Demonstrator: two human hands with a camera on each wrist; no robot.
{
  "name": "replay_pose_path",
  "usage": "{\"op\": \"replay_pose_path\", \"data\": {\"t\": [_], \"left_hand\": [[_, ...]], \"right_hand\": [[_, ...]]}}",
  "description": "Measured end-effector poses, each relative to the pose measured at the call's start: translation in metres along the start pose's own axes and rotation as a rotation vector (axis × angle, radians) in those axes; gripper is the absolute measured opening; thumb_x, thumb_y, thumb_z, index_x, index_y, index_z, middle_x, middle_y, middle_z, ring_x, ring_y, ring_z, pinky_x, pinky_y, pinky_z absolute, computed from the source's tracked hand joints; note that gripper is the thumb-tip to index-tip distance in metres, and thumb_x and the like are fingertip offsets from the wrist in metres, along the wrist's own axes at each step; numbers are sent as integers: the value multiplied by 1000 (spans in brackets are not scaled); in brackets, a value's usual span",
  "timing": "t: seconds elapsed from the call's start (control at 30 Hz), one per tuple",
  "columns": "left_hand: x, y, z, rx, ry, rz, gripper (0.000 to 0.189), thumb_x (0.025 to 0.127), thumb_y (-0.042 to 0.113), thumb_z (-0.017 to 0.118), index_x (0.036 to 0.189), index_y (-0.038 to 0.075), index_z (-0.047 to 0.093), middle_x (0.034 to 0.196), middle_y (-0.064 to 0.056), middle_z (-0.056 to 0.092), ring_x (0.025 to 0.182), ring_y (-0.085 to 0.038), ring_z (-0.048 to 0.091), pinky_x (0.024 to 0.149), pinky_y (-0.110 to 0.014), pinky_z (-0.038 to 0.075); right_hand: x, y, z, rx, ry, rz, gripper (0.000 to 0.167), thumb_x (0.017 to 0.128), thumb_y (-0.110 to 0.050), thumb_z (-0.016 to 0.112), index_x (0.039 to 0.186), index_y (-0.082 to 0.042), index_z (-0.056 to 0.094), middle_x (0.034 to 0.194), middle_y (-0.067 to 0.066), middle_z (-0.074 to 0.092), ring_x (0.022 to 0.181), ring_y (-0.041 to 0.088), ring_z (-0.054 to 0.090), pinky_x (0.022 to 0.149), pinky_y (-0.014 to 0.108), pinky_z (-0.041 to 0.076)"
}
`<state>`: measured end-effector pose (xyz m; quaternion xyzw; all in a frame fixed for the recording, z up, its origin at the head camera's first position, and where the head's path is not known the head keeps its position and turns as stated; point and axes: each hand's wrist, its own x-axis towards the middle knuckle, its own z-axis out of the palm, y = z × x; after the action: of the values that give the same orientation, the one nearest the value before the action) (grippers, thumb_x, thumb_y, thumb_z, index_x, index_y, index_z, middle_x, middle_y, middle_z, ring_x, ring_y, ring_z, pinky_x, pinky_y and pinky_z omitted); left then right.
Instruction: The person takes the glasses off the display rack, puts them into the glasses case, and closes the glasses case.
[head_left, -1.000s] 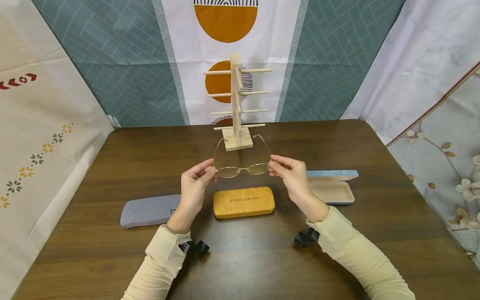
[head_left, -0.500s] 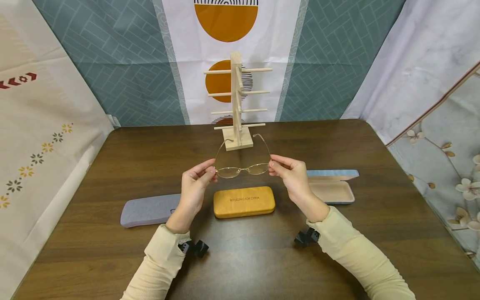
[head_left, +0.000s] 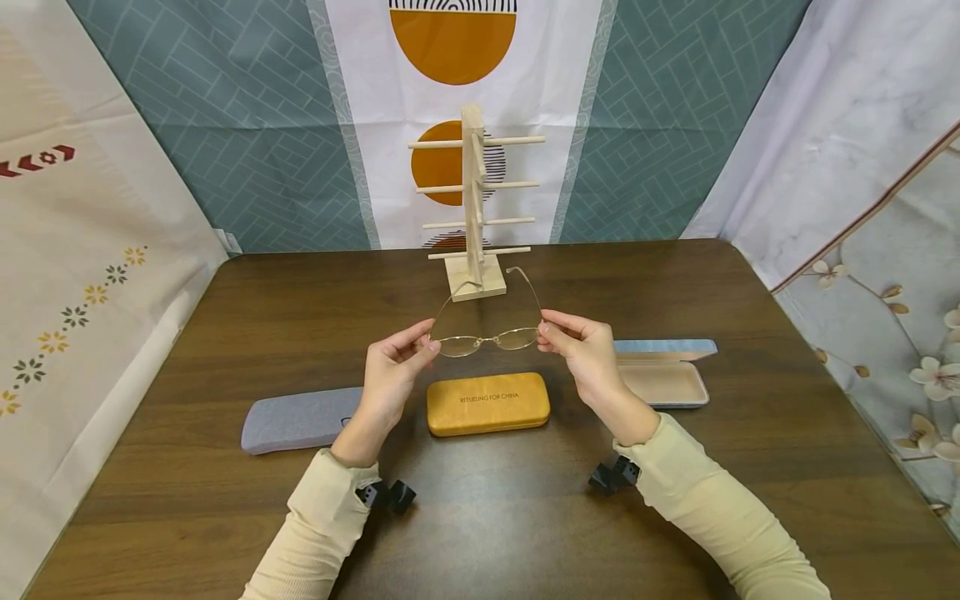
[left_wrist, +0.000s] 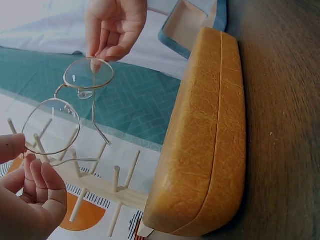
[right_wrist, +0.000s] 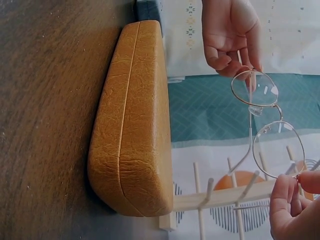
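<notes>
Thin gold-rimmed glasses (head_left: 459,347) are held up above the table, lenses toward me and temples pointing away. My left hand (head_left: 393,367) pinches the left hinge corner between thumb and fingers. At the opposite corner my right hand (head_left: 583,350) pinches the frame the same way. The right temple stands out fully, while the left one angles inward. Both wrist views show the glasses (left_wrist: 52,100) between the two hands. Below them on the table lies a closed yellow glasses case (head_left: 488,405) with dark lettering.
A wooden glasses stand (head_left: 472,192) with several pegs rises at the table's back. A closed grey-blue case (head_left: 296,421) lies left, partly behind my left wrist. An open light-blue case (head_left: 667,383) sits right, behind my right hand. Cloth hangs around the table (head_left: 480,533).
The left temple has swung inward, its tip moving right across the stand's base. My left hand has shifted slightly right. My right hand stays where it was.
</notes>
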<state>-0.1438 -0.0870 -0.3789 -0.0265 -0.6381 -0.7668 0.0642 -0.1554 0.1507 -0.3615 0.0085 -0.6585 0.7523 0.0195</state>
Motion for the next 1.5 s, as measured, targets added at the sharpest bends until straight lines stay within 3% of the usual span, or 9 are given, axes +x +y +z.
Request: {"op": "replay_pose_path", "data": {"t": [0.3, 0.83, 1.27, 1.5], "left_hand": [[-1, 1, 0, 48, -14, 20, 33, 80, -13, 60, 112, -13, 57, 71, 4, 55, 62, -7, 50, 56, -17, 46], [0, 0, -1, 78, -28, 31, 31, 80, -13, 60, 111, -13, 58, 69, 3, 54, 60, -8, 49, 56, -19, 46], [1, -1, -2, 87, -53, 49, 32, 80, -13, 60, 112, -14, 57, 69, 2, 54, 59, -8, 49, 57, -22, 47], [1, -1, -2, 84, -60, 42, 32, 80, -13, 60, 112, -14, 57, 70, 1, 54, 59, -8, 49, 57, -21, 47]], "right_hand": [[0, 0, 0, -4, 5, -3, 30, 85, 7, 57, 114, 15, 55, 86, 14, 66, 66, 10, 63, 67, 25, 53], [0, 1, 0, -13, 3, 10, 31, 85, 6, 57, 115, 14, 55, 75, -3, 65, 66, 10, 63, 67, 25, 53], [0, 2, 0, -9, 9, 16, 31, 85, 6, 57, 115, 14, 55, 83, 10, 66, 66, 10, 63, 68, 26, 53], [1, 3, 0, 9, 4, 6, 31, 85, 7, 57, 115, 15, 54, 80, 6, 66, 65, 10, 63, 66, 25, 53]]}}
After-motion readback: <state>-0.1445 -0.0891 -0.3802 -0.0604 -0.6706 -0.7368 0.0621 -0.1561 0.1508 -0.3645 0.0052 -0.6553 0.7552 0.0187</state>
